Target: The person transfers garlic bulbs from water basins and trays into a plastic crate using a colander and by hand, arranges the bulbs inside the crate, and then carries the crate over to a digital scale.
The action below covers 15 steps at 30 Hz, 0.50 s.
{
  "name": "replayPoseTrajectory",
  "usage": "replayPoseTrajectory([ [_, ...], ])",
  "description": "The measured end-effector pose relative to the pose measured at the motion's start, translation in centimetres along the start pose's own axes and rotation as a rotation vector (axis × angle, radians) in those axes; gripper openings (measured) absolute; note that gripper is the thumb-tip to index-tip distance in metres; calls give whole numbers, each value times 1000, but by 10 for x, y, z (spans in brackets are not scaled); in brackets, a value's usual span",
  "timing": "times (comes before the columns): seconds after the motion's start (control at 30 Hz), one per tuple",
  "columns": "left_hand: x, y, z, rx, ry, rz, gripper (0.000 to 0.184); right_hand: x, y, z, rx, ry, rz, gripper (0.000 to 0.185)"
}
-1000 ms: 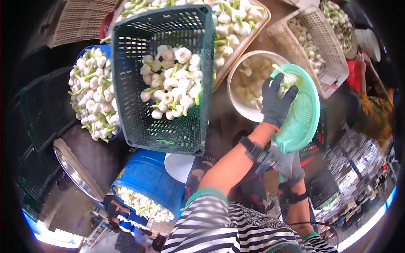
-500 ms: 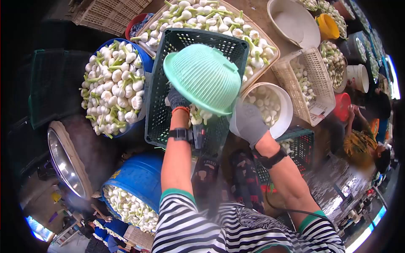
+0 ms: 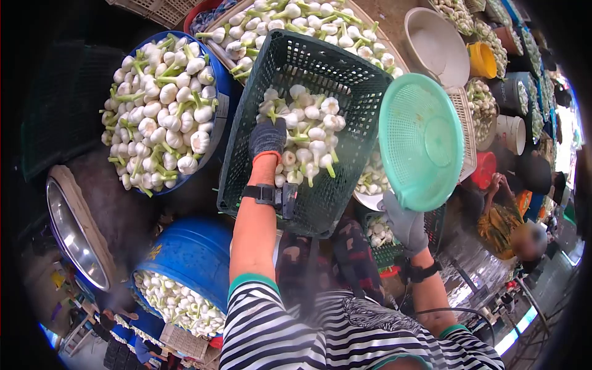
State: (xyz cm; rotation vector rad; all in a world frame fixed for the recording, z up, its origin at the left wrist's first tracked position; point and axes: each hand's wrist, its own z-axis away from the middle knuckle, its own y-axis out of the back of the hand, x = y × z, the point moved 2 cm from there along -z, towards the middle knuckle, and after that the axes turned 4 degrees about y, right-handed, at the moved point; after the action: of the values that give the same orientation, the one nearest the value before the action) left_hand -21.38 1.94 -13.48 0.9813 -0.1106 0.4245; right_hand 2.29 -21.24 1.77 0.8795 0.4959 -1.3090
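Observation:
My right hand (image 3: 406,225), in a grey glove, grips the rim of a mint-green plastic colander (image 3: 425,139). The colander is tipped on its side to the right of a dark green crate (image 3: 243,166), and its hollow looks empty. Inside the crate lies a loose pile of garlic bulbs (image 3: 316,132) with short green stems. My left hand (image 3: 267,137), in a dark knit glove with an orange cuff, reaches into the crate at the left side of this pile. Its fingers are partly hidden against the bulbs, so their grip does not show.
A blue drum (image 3: 216,74) heaped with garlic stands left of the crate, another blue drum (image 3: 191,246) below it. A garlic-filled tray (image 3: 394,46) lies behind. At right are a white basin (image 3: 435,46), a yellow bucket (image 3: 482,60) and a seated person (image 3: 499,225).
The colander has moved from over the crate to its right and turned so its inside shows. Garlic bulbs now lie uncovered in the crate. My left hand no longer sits under the colander.

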Motion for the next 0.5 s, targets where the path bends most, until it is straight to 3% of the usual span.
replayPoseTrajectory([
  [0.03,1,-5,-7,-142,48,-13,56,9,-3,3,33,-63,-358,40],
  [0.07,1,-8,-9,-78,-30,24,55,16,-7,5,89,-123,-715,42],
  [0.1,5,-14,-10,-14,-111,61,53,21,-8,9,121,-170,-756,42],
  [0.17,35,-5,-3,5,-201,148,48,11,-10,11,132,-174,-587,42],
  [0.23,44,-26,-23,4,-354,29,47,-2,-12,6,67,-86,-169,42],
  [0.3,56,-34,-43,-41,-392,-142,48,-8,-12,0,178,-169,-416,15],
  [0.37,67,-24,-48,16,-297,-149,49,-5,-5,-4,221,-158,-443,13],
  [0.43,68,-11,-52,24,-254,-190,50,1,2,-3,180,-63,-258,13],
  [0.5,82,18,-45,-15,-238,-280,51,13,5,-9,193,-198,-558,14],
])
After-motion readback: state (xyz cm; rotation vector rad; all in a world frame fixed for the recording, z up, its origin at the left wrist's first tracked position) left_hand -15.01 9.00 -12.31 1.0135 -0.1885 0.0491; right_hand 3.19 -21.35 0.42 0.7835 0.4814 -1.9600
